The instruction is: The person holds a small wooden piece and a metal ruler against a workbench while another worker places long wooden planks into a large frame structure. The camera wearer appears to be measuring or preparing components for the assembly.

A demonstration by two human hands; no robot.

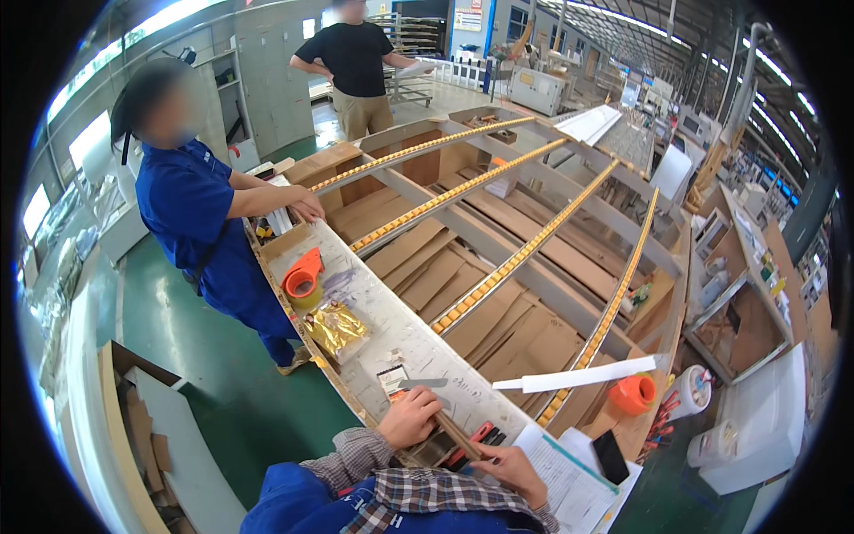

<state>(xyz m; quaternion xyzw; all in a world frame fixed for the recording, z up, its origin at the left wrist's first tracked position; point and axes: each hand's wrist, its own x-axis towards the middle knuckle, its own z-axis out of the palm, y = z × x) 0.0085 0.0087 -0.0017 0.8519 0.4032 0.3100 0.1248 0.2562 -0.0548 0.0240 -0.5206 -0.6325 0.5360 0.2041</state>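
Observation:
Between my hands is a narrow brown strip [456, 434], cardboard or wood; I cannot tell which. My left hand [412, 418] is closed at its far end, with the fingers bent. My right hand [513, 468] grips the near end. Just beyond my left fingers is a flat grey piece [423, 383], and I cannot tell whether that hand touches it. A small printed card [391, 381] lies beside it on the pale worktop [471, 392]. Red-and-black handled tools [485, 434] sit under and beside the strip.
A gold foil bag [334, 330] and an orange tape dispenser [302, 274] lie to the left. Yellow roller rails [498, 276] cross the frame over cardboard sheets [498, 343]. Papers [560, 476], a phone [609, 456] and another dispenser [632, 393] are right. A co-worker [196, 196] leans in at left.

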